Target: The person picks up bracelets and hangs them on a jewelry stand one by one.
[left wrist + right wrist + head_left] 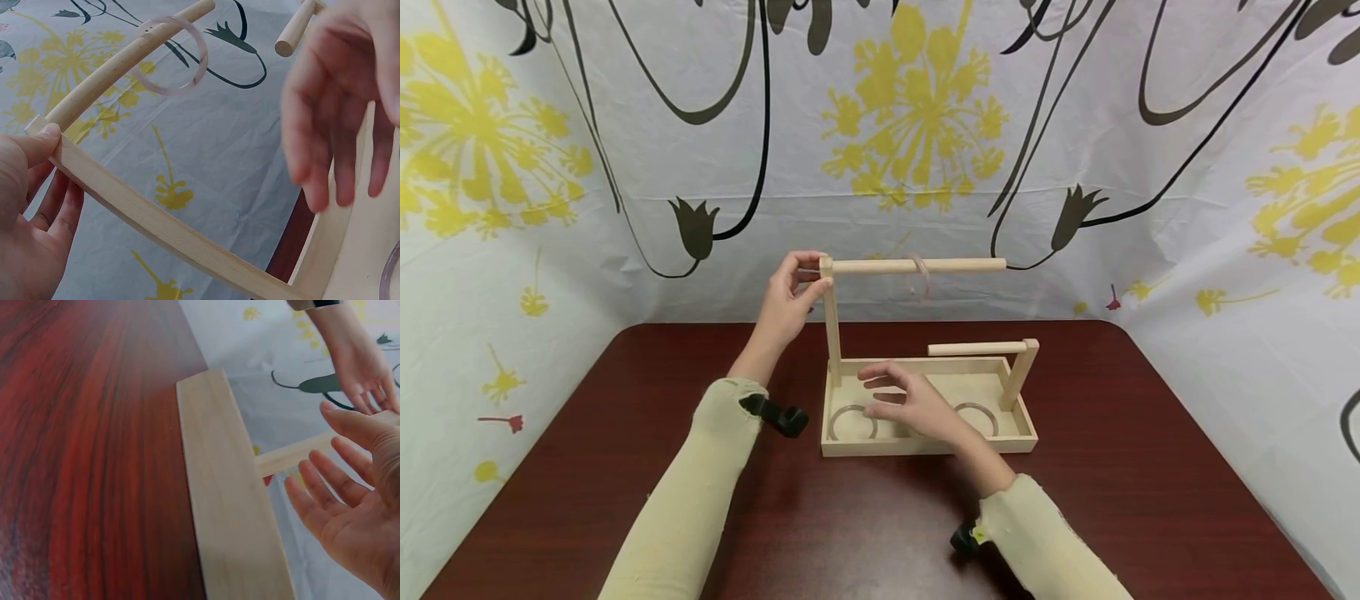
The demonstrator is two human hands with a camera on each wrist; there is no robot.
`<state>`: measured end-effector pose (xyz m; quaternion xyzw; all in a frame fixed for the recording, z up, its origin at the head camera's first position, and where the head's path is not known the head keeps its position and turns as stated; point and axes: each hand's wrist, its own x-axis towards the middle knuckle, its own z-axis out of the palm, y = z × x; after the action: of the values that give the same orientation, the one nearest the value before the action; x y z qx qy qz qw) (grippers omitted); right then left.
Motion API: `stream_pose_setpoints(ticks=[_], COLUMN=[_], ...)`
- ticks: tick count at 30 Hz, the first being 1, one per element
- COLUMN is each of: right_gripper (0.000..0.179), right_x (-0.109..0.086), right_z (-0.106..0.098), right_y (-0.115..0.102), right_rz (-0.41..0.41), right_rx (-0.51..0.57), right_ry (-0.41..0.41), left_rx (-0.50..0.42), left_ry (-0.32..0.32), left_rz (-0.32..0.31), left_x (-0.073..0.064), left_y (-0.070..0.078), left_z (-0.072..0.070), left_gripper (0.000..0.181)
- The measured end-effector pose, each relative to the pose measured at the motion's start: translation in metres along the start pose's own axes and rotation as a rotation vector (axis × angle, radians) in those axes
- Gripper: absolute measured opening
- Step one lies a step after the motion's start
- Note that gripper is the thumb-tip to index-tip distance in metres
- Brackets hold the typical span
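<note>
A wooden bangle stand has a shallow tray point(880, 448), a tall left post point(832, 329) with a long rod point(872, 267), and a short right post point(1019, 375) with a lower rod point(973, 349). My left hand point(784, 307) pinches the tall post's top, thumb in front and fingers behind. From the long rod hangs a pale pink translucent bangle point(202, 62). Two more bangles lie in the tray, one left point(832, 427) and one right point(997, 423). Above the tray, my right hand point(917, 404) is held with fingers spread and nothing in them, partly covering the tray.
The stand is on a dark red-brown table point(865, 533). Behind the table hangs a pale cloth point(805, 167) with yellow flowers and dark stems. Black straps with small devices sit at both sleeves, the left one point(775, 414) beside the tray.
</note>
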<state>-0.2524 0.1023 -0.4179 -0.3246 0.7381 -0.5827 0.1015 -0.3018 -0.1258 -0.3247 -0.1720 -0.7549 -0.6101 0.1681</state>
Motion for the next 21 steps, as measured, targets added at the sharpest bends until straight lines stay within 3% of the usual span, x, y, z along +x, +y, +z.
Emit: stream_pose_setpoints(ticks=[8,21], right_gripper=[0.056,0.057], right_x=[0.005,0.011], right_z=[0.001,0.006], right_y=[0.017,0.027], right_rz=[0.087,0.102], right_rx=[-0.021,-0.31], right_ry=[-0.087,-0.22], left_rx=[0.0,-0.011], left_ry=[0.001,-0.004], left_rz=[-0.002,-0.003], left_x=[0.001,0.001], left_y=[0.0,0.001], left_z=[0.0,-0.001], left_gripper=[0.036,0.037])
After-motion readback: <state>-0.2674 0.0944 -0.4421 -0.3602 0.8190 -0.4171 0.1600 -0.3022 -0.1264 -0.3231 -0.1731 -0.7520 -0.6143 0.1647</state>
